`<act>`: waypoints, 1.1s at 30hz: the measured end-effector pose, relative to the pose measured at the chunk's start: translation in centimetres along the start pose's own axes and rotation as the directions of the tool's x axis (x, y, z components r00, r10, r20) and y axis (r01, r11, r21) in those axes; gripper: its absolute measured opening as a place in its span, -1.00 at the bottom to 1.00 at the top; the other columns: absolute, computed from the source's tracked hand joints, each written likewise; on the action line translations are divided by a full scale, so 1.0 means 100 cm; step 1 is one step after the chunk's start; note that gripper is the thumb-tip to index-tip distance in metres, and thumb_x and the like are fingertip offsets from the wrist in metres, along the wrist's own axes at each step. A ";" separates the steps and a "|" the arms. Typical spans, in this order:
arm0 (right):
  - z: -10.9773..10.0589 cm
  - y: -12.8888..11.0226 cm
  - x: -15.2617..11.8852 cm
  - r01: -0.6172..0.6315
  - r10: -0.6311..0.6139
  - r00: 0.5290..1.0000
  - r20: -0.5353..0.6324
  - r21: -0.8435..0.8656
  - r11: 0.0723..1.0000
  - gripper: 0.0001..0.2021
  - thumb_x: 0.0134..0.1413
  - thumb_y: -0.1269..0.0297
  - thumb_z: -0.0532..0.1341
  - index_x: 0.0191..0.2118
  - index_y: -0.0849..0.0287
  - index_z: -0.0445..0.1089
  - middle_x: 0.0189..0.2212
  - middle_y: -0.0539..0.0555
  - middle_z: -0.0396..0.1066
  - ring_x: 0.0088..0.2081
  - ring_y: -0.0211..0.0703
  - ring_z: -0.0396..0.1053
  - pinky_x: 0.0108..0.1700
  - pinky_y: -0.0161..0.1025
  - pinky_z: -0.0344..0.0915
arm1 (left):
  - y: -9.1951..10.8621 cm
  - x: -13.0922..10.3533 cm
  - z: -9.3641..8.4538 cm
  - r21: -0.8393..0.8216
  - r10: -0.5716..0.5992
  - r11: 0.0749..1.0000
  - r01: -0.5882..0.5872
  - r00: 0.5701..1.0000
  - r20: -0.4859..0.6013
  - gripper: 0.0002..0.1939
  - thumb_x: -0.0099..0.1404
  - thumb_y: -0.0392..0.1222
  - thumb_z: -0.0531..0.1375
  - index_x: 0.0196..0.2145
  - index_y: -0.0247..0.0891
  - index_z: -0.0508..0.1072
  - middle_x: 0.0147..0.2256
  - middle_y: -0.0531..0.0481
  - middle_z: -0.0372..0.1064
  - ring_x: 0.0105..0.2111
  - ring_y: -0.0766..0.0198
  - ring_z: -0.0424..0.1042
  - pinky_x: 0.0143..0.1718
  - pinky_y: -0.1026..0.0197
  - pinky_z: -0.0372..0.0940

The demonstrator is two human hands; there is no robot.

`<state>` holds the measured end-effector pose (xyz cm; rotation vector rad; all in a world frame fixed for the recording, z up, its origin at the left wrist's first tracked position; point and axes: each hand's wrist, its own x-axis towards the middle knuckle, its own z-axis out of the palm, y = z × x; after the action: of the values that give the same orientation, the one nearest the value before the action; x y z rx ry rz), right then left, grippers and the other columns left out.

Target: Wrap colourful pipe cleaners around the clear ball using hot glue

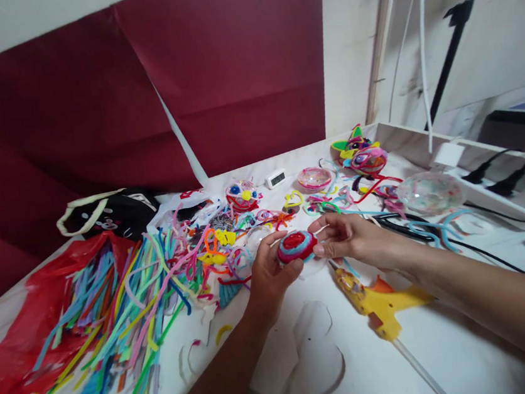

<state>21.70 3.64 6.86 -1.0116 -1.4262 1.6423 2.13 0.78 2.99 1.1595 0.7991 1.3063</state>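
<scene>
Between my hands is a small rounded piece (296,245) coiled from red and light blue pipe cleaners. My left hand (269,278) grips it from the left, thumb along its lower edge. On the opposite side, the thumb and fingers of my right hand (352,237) close on its right edge. What it is wound on is hidden. A yellow hot glue gun (383,309) with a clear glue stick (419,366) lies below my right hand and forearm, its nozzle pointing toward the piece.
Loose pipe cleaners (147,311) spill from a red plastic bag (27,337) at left. Behind stand decorated balls (242,196), a small digital clock (276,178) and clear bowls (430,193). Black cables (492,259) and plugs (502,185) lie at right.
</scene>
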 end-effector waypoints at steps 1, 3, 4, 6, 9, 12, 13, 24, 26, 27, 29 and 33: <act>0.000 0.001 0.000 0.004 -0.004 1.000 -0.015 -0.004 1.000 -0.39 -0.37 0.17 0.56 -0.18 0.16 0.28 -0.45 -0.01 0.45 -0.44 -0.23 0.36 -0.47 -0.31 0.23 | -0.001 0.000 0.000 0.000 0.005 1.000 -0.005 1.000 0.003 -0.45 0.10 -0.16 0.44 0.02 -0.15 0.38 -0.07 -0.07 0.54 -0.10 0.16 0.51 -0.13 0.22 0.33; 0.001 0.002 0.000 0.012 -0.013 0.999 -0.042 -0.014 1.000 -0.36 -0.39 0.17 0.56 -0.16 0.15 0.27 -0.45 -0.03 0.43 -0.45 -0.23 0.34 -0.48 -0.30 0.23 | -0.002 0.000 -0.001 0.000 0.018 1.000 -0.018 1.000 0.011 -0.46 0.10 -0.14 0.44 0.02 -0.16 0.40 -0.04 -0.08 0.53 -0.07 0.16 0.50 -0.07 0.20 0.32; 0.002 0.002 0.001 0.014 -0.015 0.998 -0.053 -0.018 1.000 -0.35 -0.40 0.17 0.56 -0.15 0.14 0.26 -0.43 -0.04 0.43 -0.45 -0.25 0.33 -0.48 -0.30 0.24 | -0.002 0.000 -0.001 0.000 0.017 1.000 -0.017 1.000 0.017 -0.45 0.10 -0.13 0.44 0.02 -0.16 0.40 -0.02 -0.09 0.51 -0.06 0.15 0.49 -0.07 0.20 0.32; 0.003 0.003 0.001 0.014 -0.015 0.997 -0.070 -0.020 1.000 -0.33 -0.41 0.18 0.57 -0.14 0.12 0.25 -0.38 -0.05 0.42 -0.47 -0.28 0.31 -0.48 -0.30 0.24 | -0.003 0.000 0.000 0.001 0.008 1.000 -0.008 1.000 0.020 -0.41 0.08 -0.12 0.45 0.04 -0.16 0.38 0.00 -0.09 0.49 -0.07 0.16 0.49 -0.10 0.21 0.33; 0.004 0.005 0.001 0.015 -0.016 0.997 -0.076 -0.014 1.000 -0.28 -0.43 0.16 0.57 -0.10 0.11 0.22 -0.34 -0.05 0.41 -0.48 -0.29 0.31 -0.49 -0.29 0.22 | -0.003 0.000 0.001 0.025 0.015 1.000 -0.015 1.000 -0.004 -0.37 0.03 -0.13 0.48 0.03 -0.15 0.37 -0.02 -0.08 0.49 -0.09 0.17 0.49 -0.10 0.20 0.35; 0.006 0.007 0.000 0.019 -0.021 0.997 -0.072 -0.024 1.000 -0.29 -0.43 0.13 0.57 -0.11 0.09 0.23 -0.33 -0.04 0.41 -0.44 -0.27 0.32 -0.46 -0.29 0.20 | -0.002 0.001 0.002 0.079 0.028 0.996 -0.027 1.000 -0.013 -0.36 -0.01 -0.17 0.50 0.00 -0.16 0.37 -0.04 -0.07 0.49 -0.08 0.16 0.50 -0.07 0.16 0.36; 0.006 0.008 0.000 0.024 -0.026 0.997 -0.076 -0.032 0.999 -0.29 -0.43 0.12 0.57 -0.11 0.09 0.23 -0.33 -0.04 0.41 -0.43 -0.27 0.32 -0.45 -0.29 0.20 | -0.001 0.001 0.002 0.100 0.028 0.995 -0.027 1.000 -0.013 -0.37 -0.02 -0.18 0.50 -0.01 -0.16 0.37 -0.05 -0.07 0.49 -0.08 0.15 0.50 -0.06 0.15 0.37; 0.003 0.021 0.001 0.103 -0.104 0.995 0.005 -0.151 0.983 -0.39 -0.21 0.00 0.49 -0.09 0.10 0.25 -0.29 -0.01 0.37 -0.36 -0.24 0.35 -0.38 -0.29 0.25 | 0.004 -0.002 0.003 0.182 -0.009 0.983 0.021 0.998 -0.065 -0.46 -0.04 -0.21 0.44 -0.07 -0.20 0.42 -0.17 -0.04 0.52 -0.24 0.22 0.48 -0.17 0.19 0.35; 0.001 0.020 0.002 0.157 -0.149 0.988 0.049 -0.263 0.952 -0.46 -0.10 -0.05 0.42 -0.08 0.11 0.28 -0.27 0.02 0.40 -0.33 -0.20 0.39 -0.34 -0.25 0.31 | 0.004 0.000 0.003 0.159 -0.012 0.987 0.028 0.995 -0.098 -0.45 -0.06 -0.23 0.43 -0.07 -0.20 0.43 -0.18 -0.03 0.52 -0.26 0.24 0.48 -0.21 0.22 0.34; -0.001 0.017 0.002 0.191 -0.181 0.982 0.063 -0.336 0.922 -0.49 -0.04 -0.06 0.38 -0.06 0.11 0.29 -0.24 0.05 0.43 -0.29 -0.15 0.43 -0.29 -0.21 0.35 | 0.004 0.001 0.003 0.144 -0.016 0.989 0.034 0.993 -0.121 -0.45 -0.07 -0.25 0.42 -0.07 -0.20 0.44 -0.19 -0.03 0.53 -0.27 0.24 0.48 -0.23 0.24 0.33; -0.008 0.009 -0.002 0.247 -0.254 0.966 0.056 -0.496 0.832 -0.55 0.06 -0.05 0.31 -0.03 0.11 0.33 -0.14 0.12 0.48 -0.15 -0.05 0.47 -0.13 -0.11 0.39 | 0.003 0.003 0.002 0.111 -0.036 0.992 0.054 0.986 -0.162 -0.46 -0.07 -0.28 0.40 -0.08 -0.20 0.45 -0.20 -0.02 0.53 -0.28 0.25 0.48 -0.25 0.25 0.31; -0.032 -0.012 -0.027 0.227 -0.328 0.945 0.017 -0.757 0.613 -0.63 0.16 -0.03 0.22 -0.04 0.11 0.43 -0.03 0.17 0.51 -0.06 0.09 0.48 -0.04 0.02 0.40 | 0.003 0.009 -0.002 0.037 -0.062 0.997 0.073 0.970 -0.236 -0.50 -0.06 -0.31 0.38 -0.11 -0.19 0.47 -0.19 0.01 0.54 -0.24 0.24 0.51 -0.20 0.25 0.33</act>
<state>25.79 2.72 8.11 -1.2101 -2.1210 0.7007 1.98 1.64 3.33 1.0153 1.0371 1.3910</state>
